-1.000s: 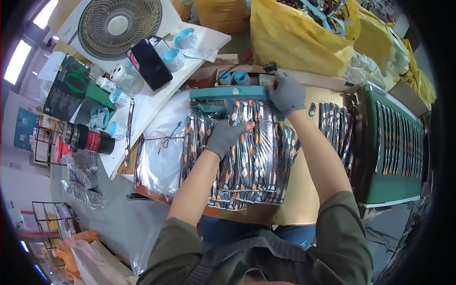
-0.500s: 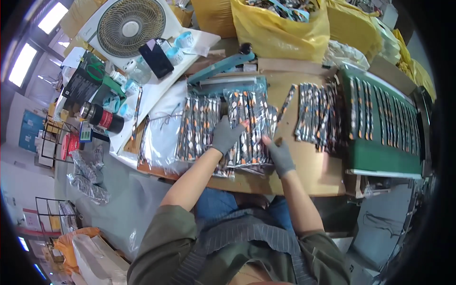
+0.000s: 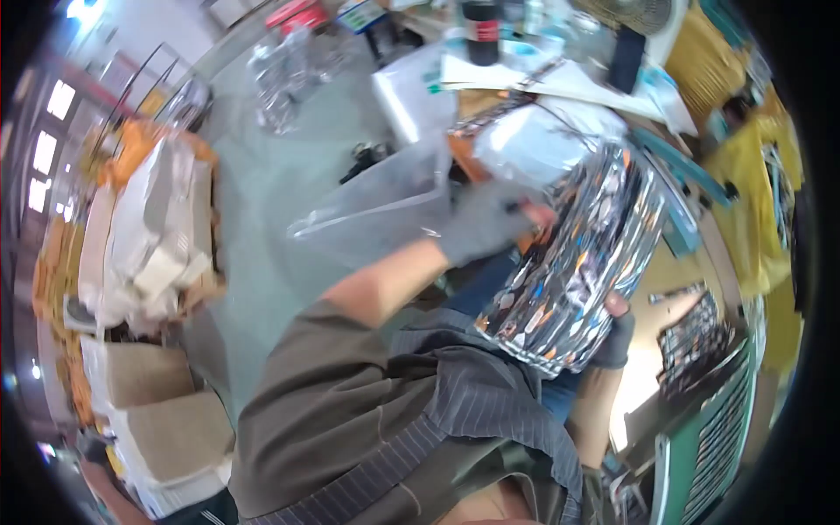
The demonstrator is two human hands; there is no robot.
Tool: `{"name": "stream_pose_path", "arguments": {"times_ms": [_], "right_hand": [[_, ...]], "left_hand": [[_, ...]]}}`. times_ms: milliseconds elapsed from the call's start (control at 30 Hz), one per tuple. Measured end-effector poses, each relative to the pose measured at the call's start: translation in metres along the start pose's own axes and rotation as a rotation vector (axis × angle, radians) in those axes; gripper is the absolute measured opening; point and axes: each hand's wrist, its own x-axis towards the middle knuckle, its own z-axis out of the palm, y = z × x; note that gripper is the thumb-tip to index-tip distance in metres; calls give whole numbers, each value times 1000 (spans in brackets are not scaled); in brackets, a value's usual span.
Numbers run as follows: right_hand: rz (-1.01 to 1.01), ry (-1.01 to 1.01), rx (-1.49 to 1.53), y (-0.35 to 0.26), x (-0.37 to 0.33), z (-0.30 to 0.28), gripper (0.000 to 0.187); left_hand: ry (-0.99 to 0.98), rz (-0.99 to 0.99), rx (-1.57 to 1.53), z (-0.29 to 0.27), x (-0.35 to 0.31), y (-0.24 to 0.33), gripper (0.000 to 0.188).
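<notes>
A large bundle of slim dark packets [image 3: 582, 262], patterned in orange and white under shiny clear plastic, is tilted over the table's near edge and my lap. My right hand [image 3: 617, 337], in a grey fingerless glove, grips its lower right side with the thumb on top. My left hand [image 3: 490, 223], gloved alike, is at the bundle's left side with its bare fingertips close to the packets. Motion smears those fingers, so their hold is unclear. Beside my left wrist spreads a clear plastic bag [image 3: 376, 210].
Loose packets [image 3: 696, 337] lie on the table to the right, near a green slotted tray [image 3: 709, 446]. A teal lever tool [image 3: 687, 166], a dark bottle [image 3: 481, 33] and a phone [image 3: 626, 59] are farther back. Cartons [image 3: 162, 376] stand at left, near another person's arm [image 3: 118, 494].
My view has swung to the left. The bundle has come off the table toward me, tilted, with my right hand at its side. My left hand has shifted from its top to its left edge.
</notes>
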Motion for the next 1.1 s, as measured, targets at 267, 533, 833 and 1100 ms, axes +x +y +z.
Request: {"name": "stream_pose_path", "arguments": {"times_ms": [267,533,833,1100], "right_hand": [[27,-591,-448,44,149,222,57],[-189,-1251,-2290,227,215,176,48],[310,-849,-1833,145,211,179,43],[-819,-222,-1925,63,226,137,77]], "left_hand": [[325,-938,789,-169,-197,-204,60],[1351,-443,-1051,-111,-214,-236,32],[1018,-498,-757,-138,-198,-181,28],[697,-619,-44,-173,-181,-233,35]]}}
